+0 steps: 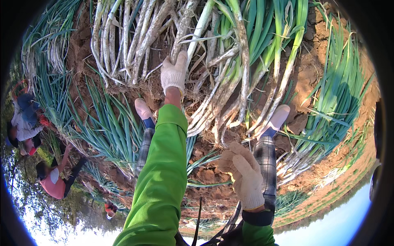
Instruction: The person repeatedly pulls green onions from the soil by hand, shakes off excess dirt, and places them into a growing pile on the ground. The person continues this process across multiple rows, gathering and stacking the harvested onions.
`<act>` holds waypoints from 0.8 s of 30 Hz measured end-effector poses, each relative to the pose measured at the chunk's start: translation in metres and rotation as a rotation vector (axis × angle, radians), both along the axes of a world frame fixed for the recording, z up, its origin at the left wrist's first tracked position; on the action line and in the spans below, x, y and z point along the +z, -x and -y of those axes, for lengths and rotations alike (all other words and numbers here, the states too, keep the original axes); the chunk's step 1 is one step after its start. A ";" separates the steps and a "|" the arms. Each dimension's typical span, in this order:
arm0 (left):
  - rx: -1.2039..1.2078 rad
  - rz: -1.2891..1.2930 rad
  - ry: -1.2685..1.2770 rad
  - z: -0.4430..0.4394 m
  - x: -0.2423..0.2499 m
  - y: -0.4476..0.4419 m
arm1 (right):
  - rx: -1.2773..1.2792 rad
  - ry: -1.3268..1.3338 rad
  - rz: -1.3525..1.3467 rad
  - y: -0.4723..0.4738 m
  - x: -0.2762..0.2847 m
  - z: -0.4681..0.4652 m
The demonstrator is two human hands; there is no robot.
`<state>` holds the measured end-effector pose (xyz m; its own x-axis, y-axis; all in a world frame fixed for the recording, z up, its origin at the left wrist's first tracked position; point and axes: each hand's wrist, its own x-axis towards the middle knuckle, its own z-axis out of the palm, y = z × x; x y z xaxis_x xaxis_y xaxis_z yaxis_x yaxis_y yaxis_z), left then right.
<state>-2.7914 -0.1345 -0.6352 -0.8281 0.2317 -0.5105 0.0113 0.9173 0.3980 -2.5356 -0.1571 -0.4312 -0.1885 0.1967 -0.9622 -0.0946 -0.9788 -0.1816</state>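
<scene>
My left hand (174, 73), in a pale knit work glove, reaches forward and closes around the pale lower stalk of a long green onion (181, 38). That stalk lies in a wide pile of soil-smeared onions (144, 46) with roots toward me. My right hand (241, 176), also gloved, hovers low near my right knee with its fingers loosely curled and parted from the thumb. Nothing shows in it. Just beyond it, a loose bunch of onions (221, 101) lies slanted with roots toward me.
My shoes (143, 108) stand on either side of brown soil (206, 176). Onion heaps lie at the left (114, 129) and right (335, 92). At far left a person in a pink top (53, 184) bends over the plants; other people are nearby.
</scene>
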 end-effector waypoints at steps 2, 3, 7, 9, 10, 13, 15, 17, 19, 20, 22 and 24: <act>0.047 0.274 -0.016 -0.005 -0.007 -0.014 | 0.025 -0.015 -0.019 0.002 -0.003 0.009; 0.055 0.345 0.030 -0.011 -0.006 -0.029 | 0.024 0.013 -0.004 0.002 -0.004 0.012; -0.226 0.252 -0.091 -0.038 0.017 -0.102 | 0.038 0.057 0.005 0.012 -0.006 0.016; -0.247 0.299 -0.198 -0.035 0.024 -0.101 | 0.057 0.043 0.004 0.017 -0.007 0.013; -0.284 0.272 -0.251 -0.029 0.022 -0.092 | 0.025 0.060 0.034 0.019 -0.007 0.011; -0.372 0.408 -0.092 -0.005 -0.002 -0.029 | 0.030 0.044 0.048 0.025 -0.011 0.014; -0.231 0.205 -0.265 0.003 -0.032 0.006 | 0.088 0.047 0.054 0.027 -0.015 0.021; -0.359 0.002 -0.282 -0.002 -0.061 0.033 | 0.126 0.050 0.058 0.029 -0.020 0.031; -0.426 0.148 0.030 -0.012 -0.083 0.053 | 0.145 0.088 0.103 0.028 -0.024 0.041; -0.357 0.337 0.101 -0.019 -0.090 0.067 | 0.150 0.114 0.128 0.027 -0.027 0.044; -0.402 0.423 0.111 -0.028 -0.093 0.083 | 0.108 0.140 0.098 0.025 -0.028 0.046; -0.530 0.422 0.256 -0.030 -0.086 0.090 | 0.086 0.149 0.077 0.023 -0.026 0.045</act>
